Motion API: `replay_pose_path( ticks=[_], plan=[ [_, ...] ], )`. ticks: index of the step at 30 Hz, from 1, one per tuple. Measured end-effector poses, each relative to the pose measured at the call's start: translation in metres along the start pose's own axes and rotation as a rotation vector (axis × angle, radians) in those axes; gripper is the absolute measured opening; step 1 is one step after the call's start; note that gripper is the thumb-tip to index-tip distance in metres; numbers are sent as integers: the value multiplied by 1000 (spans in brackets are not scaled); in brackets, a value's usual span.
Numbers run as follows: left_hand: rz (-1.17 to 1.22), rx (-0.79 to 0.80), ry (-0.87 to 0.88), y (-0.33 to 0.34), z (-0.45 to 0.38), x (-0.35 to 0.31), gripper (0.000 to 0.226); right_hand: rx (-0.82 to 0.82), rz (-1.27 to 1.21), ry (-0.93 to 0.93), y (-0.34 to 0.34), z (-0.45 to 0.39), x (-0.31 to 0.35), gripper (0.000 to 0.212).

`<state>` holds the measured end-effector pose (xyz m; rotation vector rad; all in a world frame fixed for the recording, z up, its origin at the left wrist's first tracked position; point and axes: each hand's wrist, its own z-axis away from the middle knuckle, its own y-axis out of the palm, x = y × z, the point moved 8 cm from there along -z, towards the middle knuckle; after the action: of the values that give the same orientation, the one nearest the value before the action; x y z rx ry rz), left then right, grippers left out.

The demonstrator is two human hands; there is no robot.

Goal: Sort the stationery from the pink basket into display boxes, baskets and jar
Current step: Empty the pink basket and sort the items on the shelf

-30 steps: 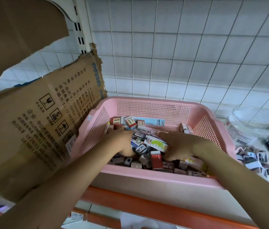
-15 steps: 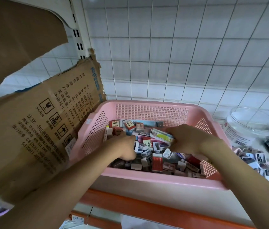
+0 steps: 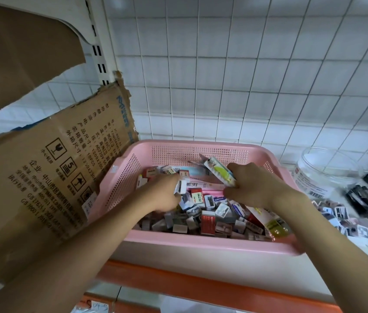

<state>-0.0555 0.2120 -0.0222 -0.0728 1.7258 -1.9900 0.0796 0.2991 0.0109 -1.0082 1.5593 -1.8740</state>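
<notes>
In the pink basket (image 3: 201,243), our right hand (image 3: 254,188) grips a yellow-green blister pack (image 3: 220,172); our left hand (image 3: 163,194) pinches a small white eraser box (image 3: 181,187). Risk: loose boxes snagged by the rising pack may spill toward the clear jar (image 3: 327,175).

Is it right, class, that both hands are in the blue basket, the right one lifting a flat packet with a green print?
Not quite: the head view shows the basket is pink, not blue. Both the left hand and right hand are in it, the right lifting the flat packet.

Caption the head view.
Both hands in the pink basket: right hand lifts a packet, left hand holds a sharpener.
</notes>
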Motion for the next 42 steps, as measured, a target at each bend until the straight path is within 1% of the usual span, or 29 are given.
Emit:
replay_pose_path(
  ticks=[2,3,6,8,10,11,14,15,17,20,23,24,26,27,29,31,32,33,34,35,37,40,42],
  plan=[
    [51,-112,9,-17,4,-1,33,-84,-22,-2,-12,2,1,22],
    [122,-146,16,-24,7,-1,29,-124,-48,-4,-17,3,1,24],
    [509,-187,6,-37,19,-1,14,-221,-115,21,-37,10,0,25],
    [651,-258,41,-44,28,-5,10,-271,-264,60,-49,19,-6,22],
    [731,-307,96,-44,35,-15,8,-284,-421,85,-56,30,-12,18],
    [772,-312,120,-44,39,-23,7,-286,-458,97,-59,35,-16,13],
    [786,-347,182,-42,45,-49,7,-334,-445,137,-72,54,-28,12],
    [786,-355,207,-43,47,-60,11,-360,-428,147,-77,62,-32,13],
    [829,-346,250,-43,46,-82,21,-407,-406,164,-86,79,-43,15],
    [876,-322,288,-41,43,-119,19,-442,-450,199,-89,101,-73,16],
    [942,-257,306,-30,42,-167,15,-393,-594,247,-77,122,-115,6],
    [973,-231,316,-23,41,-184,14,-377,-643,257,-73,131,-130,6],
    [1044,-174,341,-6,40,-222,17,-356,-691,261,-66,148,-158,18],
    [1045,-149,328,5,39,-240,19,-343,-690,271,-62,157,-173,24],
    [981,-131,233,32,34,-265,16,-335,-699,313,-54,176,-201,38],
    [919,-184,107,57,29,-275,5,-318,-729,338,-46,191,-222,54],
    [835,-243,57,67,25,-275,5,-289,-747,345,-42,197,-230,58],
    [719,-294,20,74,23,-276,11,-258,-769,344,-38,202,-236,58],
    [604,-325,-11,79,20,-277,17,-236,-802,338,-34,206,-242,53],
    [508,-345,-38,81,19,-278,21,-220,-843,332,-30,208,-248,47],
    [358,-378,-75,80,19,-283,29,-201,-898,299,-25,211,-255,41],
    [199,-392,-108,75,16,-290,36,-168,-1010,287,-18,213,-263,35],
    [146,-372,-124,75,9,-291,38,-141,-1011,281,-14,211,-266,19]
  ],
)
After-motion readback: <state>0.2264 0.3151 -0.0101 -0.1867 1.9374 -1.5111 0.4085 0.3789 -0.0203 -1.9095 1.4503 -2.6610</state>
